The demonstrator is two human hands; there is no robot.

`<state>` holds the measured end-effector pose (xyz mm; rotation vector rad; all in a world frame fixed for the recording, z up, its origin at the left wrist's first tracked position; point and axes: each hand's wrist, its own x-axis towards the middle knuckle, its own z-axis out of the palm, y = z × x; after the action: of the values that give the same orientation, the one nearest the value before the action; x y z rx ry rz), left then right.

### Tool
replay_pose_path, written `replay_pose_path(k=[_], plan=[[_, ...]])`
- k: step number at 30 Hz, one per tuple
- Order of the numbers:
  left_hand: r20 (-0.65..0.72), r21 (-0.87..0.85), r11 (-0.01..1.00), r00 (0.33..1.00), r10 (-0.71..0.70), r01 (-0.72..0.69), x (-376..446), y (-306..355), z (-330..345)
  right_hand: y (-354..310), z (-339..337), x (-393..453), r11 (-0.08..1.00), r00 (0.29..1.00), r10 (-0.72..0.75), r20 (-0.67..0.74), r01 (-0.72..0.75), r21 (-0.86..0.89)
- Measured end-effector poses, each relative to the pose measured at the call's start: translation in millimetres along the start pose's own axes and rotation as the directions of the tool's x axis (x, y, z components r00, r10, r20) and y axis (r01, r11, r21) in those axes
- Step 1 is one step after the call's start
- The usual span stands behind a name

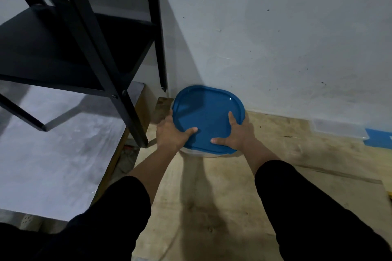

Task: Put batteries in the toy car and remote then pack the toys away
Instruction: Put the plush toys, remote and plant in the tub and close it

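Gripping the blue-lidded container (206, 116) at opposite edges, left hand (172, 133) and right hand (238, 133) curl over its lid; container against wall (275, 38), bare floor (212, 197) nearer.

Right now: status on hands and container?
Left hand and right hand grip blue lid. Container on floor at wall. Black shelf leg close left.

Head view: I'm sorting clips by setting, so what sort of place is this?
Probably a bare workroom or storage corner, not a furnished living space. A scuffed white wall meets a plywood floor, and a black metal shelf stands beside it. Both hands hold a blue-lidded tub by the wall.
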<state>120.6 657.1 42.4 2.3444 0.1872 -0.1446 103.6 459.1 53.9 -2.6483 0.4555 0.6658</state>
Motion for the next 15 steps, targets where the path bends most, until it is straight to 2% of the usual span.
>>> replay_pose_path(k=[6,11,15], plan=[[0.052,-0.139,0.99,0.998,0.045,-0.038,-7.4,-9.6,2.9,3.5,0.1,8.1,0.999,1.0,-0.017,0.004,0.018,-0.043],[0.168,-0.075,0.997,0.985,0.029,-0.016,-3.1,-8.5,6.5,6.3,1.7,12.5,0.996,0.998,-0.046,0.03,0.048,-0.08],[0.165,-0.059,0.998,0.986,0.013,-0.004,-2.6,-10.6,14.1,8.1,-0.8,15.9,0.988,0.995,-0.073,0.062,0.08,-0.13]])
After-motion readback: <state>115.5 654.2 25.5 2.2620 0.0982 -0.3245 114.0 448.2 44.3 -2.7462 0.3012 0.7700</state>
